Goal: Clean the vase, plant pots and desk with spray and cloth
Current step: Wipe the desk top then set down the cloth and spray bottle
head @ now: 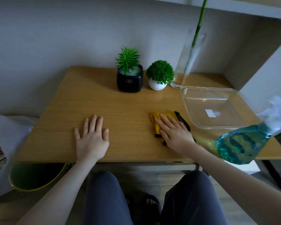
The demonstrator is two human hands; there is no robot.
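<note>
My right hand (173, 132) lies flat, fingers spread, pressing a yellow cloth with black trim (159, 120) onto the wooden desk (120, 108). My left hand (92, 137) rests palm down on the bare desk near the front edge, holding nothing. At the back stand a black square pot with a spiky plant (130, 80), a white round pot with a bushy plant (156, 86), and a tall clear glass vase (185, 62) holding a green stem. A spray bottle of blue liquid (243, 142) stands at the desk's front right.
A clear plastic tray (193, 114) lies at the right between the vase and the spray bottle. A yellow-rimmed bin (36, 189) sits under the desk's left front. White walls close in behind and at the right. My knees are below the front edge.
</note>
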